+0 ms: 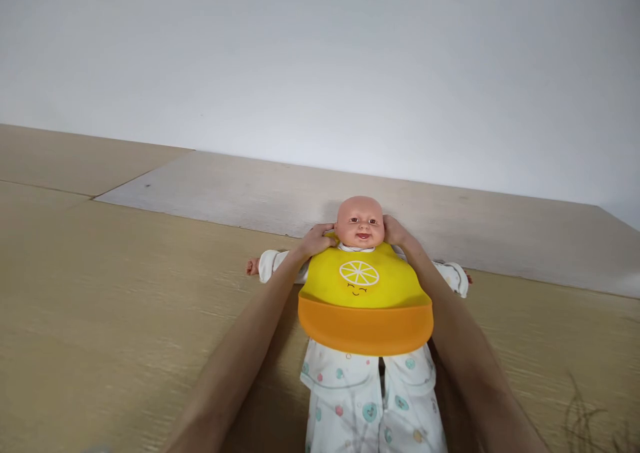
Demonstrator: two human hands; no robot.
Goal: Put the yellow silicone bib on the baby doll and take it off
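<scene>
- Head view: baby doll (360,223) lies on its back on a pale wooden surface (100,306), between both hands.
- Left hand (316,240): fingers pressed together at the collar of the yellow silicone bib (359,286); any pinch cannot be told.
- Right hand (395,230): fingers together against the neck's other side; grip hidden.
- Bib already covers the chest; neck fastening not visible.

Bib (365,320): rubbery silicone-like plastic, smooth, showing a low sheen. Doll's head (360,223): smooth vinyl-like plastic, catching a soft gloss. Suit (345,386): soft matt cloth, printed, lying in shallow creases. Tabletop (100,320): wood-grain laminate, faintly ridged, giving back a dull sheen. Backdrop (320,86): white board, matt, looking evenly smooth.
</scene>
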